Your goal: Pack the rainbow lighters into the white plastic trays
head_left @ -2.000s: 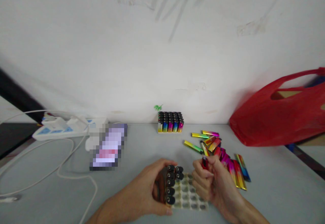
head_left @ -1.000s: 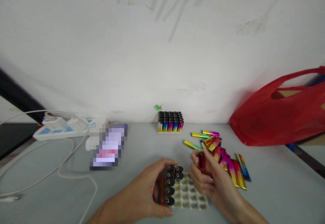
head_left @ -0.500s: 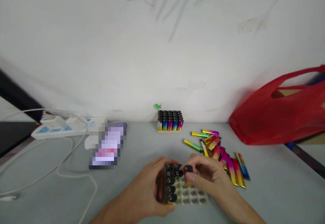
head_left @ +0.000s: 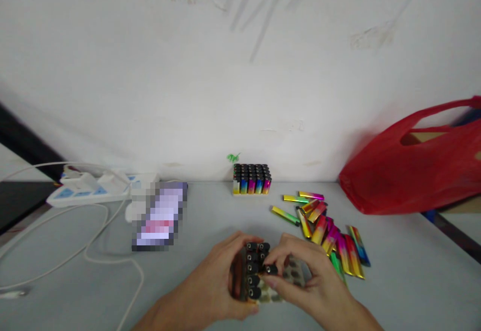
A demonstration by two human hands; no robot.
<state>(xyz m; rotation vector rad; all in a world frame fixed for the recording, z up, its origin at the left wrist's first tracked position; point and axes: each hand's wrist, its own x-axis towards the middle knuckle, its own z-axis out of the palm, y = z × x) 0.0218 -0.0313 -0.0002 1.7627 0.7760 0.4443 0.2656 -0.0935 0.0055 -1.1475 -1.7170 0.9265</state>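
My left hand (head_left: pixel 214 281) is wrapped round the left side of a pale tray (head_left: pixel 276 297) with rows of slots. Black-topped lighters (head_left: pixel 252 268) stand upright along the tray's left side, with more in the column beside them. Between the thumb and fingers of my right hand (head_left: pixel 311 273) is one lighter (head_left: pixel 271 270), its black top showing over the slots. My right hand hides part of the tray. To the right lies a loose pile of shiny coloured lighters (head_left: pixel 330 238).
A filled block of lighters (head_left: pixel 251 180) stands against the wall. At the left are a pixelated phone (head_left: pixel 161 216), a power strip (head_left: pixel 101 186) and white cables (head_left: pixel 108 260). A red bag (head_left: pixel 406 171) sits at the right.
My right hand has moved the lighter left and slightly down, closer to the standing column. My left hand has stayed in place.
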